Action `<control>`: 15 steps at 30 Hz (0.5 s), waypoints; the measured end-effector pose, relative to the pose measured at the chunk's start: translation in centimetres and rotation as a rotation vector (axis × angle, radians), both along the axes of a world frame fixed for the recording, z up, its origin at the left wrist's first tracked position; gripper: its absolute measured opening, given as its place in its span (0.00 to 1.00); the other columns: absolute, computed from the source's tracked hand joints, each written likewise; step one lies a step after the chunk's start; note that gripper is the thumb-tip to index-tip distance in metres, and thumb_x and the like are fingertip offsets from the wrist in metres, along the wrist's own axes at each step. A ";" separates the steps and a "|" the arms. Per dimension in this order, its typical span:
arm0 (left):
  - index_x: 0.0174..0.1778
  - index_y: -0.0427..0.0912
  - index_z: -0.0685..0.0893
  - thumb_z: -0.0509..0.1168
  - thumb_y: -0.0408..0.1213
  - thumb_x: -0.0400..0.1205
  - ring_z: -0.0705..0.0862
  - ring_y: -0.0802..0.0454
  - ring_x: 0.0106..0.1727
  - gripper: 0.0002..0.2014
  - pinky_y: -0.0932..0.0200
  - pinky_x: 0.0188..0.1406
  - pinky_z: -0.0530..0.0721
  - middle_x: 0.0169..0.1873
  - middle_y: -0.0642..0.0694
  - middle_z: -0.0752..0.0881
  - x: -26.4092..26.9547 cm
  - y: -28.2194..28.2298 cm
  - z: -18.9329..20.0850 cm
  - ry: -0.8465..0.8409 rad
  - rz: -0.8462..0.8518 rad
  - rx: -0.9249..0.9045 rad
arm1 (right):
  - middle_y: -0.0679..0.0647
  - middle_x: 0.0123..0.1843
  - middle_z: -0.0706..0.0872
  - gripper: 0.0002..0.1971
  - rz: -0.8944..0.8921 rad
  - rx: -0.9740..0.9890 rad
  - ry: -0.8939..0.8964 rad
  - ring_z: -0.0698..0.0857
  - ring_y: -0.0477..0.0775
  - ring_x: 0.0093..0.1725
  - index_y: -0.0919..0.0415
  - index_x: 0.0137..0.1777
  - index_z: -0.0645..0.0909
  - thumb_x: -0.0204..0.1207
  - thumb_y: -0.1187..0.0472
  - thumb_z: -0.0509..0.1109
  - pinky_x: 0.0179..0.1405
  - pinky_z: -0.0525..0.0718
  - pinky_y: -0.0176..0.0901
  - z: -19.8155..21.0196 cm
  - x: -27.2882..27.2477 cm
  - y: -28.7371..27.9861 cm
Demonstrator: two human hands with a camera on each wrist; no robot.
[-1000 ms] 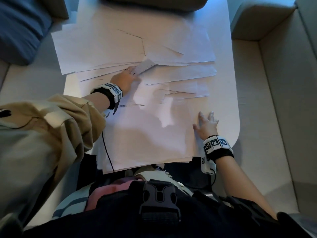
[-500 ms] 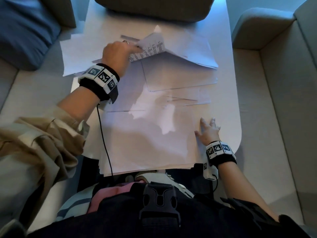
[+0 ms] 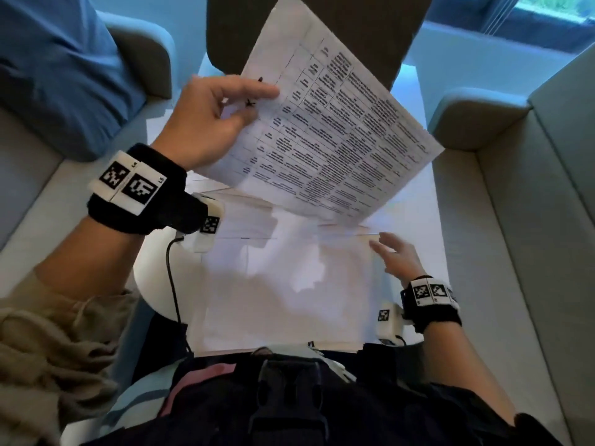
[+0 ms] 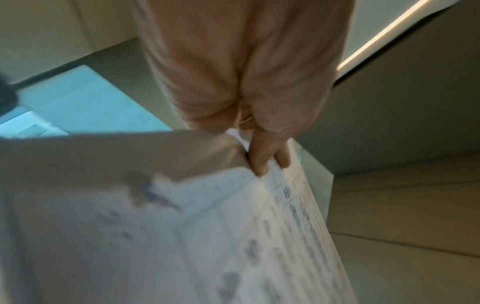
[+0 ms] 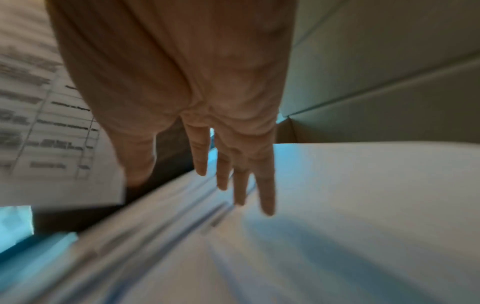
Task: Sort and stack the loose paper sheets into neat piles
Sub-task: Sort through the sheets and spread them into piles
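My left hand (image 3: 225, 107) pinches the left edge of a printed sheet (image 3: 328, 130) with a text table, held up tilted above the table; in the left wrist view the fingers (image 4: 259, 162) clamp that sheet (image 4: 182, 236). Below it, white paper sheets (image 3: 283, 284) lie overlapped on the white table (image 3: 431, 220), the nearest pile reaching the front edge. My right hand (image 3: 394, 255) hovers with straight fingers over the right edge of that pile; the right wrist view shows its fingers (image 5: 265, 185) spread just above the stacked sheet edges (image 5: 168, 222).
A grey sofa (image 3: 515, 236) wraps round the table on the right and left. A blue cushion (image 3: 54, 66) lies at the far left. A dark chair back (image 3: 370, 33) stands beyond the table. A cable (image 3: 172, 278) hangs from my left wrist.
My left hand has lifted the printed sheet from the far sheets up toward me, and it now hangs high over the table. My right hand has risen slightly at the pile's right edge.
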State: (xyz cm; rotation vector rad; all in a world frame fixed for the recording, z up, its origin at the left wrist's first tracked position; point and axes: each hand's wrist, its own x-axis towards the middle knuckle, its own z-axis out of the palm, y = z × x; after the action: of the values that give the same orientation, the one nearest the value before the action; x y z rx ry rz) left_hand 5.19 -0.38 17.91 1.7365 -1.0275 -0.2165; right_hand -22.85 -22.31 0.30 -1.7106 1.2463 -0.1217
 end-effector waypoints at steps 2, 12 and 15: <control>0.59 0.60 0.81 0.68 0.28 0.78 0.82 0.57 0.63 0.21 0.53 0.67 0.80 0.58 0.57 0.84 -0.1 0.5 -2.1 0.111 -0.018 0.029 | 0.59 0.63 0.85 0.23 -0.215 0.218 -0.267 0.85 0.59 0.57 0.57 0.65 0.79 0.83 0.42 0.57 0.55 0.84 0.59 1.8 0.9 0.6; 0.83 0.49 0.48 0.76 0.42 0.73 0.68 0.44 0.76 0.50 0.51 0.71 0.71 0.79 0.44 0.64 -1.6 5.8 -13.2 0.301 -0.013 0.619 | 0.58 0.42 0.89 0.08 -0.185 0.158 -0.344 0.90 0.59 0.41 0.61 0.53 0.81 0.79 0.58 0.69 0.34 0.87 0.42 0.8 -1.6 2.4; 0.83 0.48 0.41 0.74 0.50 0.74 0.72 0.43 0.74 0.53 0.52 0.71 0.71 0.76 0.39 0.68 -1.4 6.9 -15.3 0.425 0.067 0.704 | 0.67 0.48 0.89 0.17 -0.126 0.338 -0.357 0.90 0.56 0.37 0.62 0.58 0.79 0.70 0.60 0.77 0.34 0.89 0.45 -1.6 -3.3 3.5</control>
State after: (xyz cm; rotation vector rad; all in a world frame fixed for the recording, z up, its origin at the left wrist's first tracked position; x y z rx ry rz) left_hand 3.82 6.53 2.66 2.2050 -0.6033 -0.9510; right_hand -26.12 -18.86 -1.32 -1.2550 1.0385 -0.2643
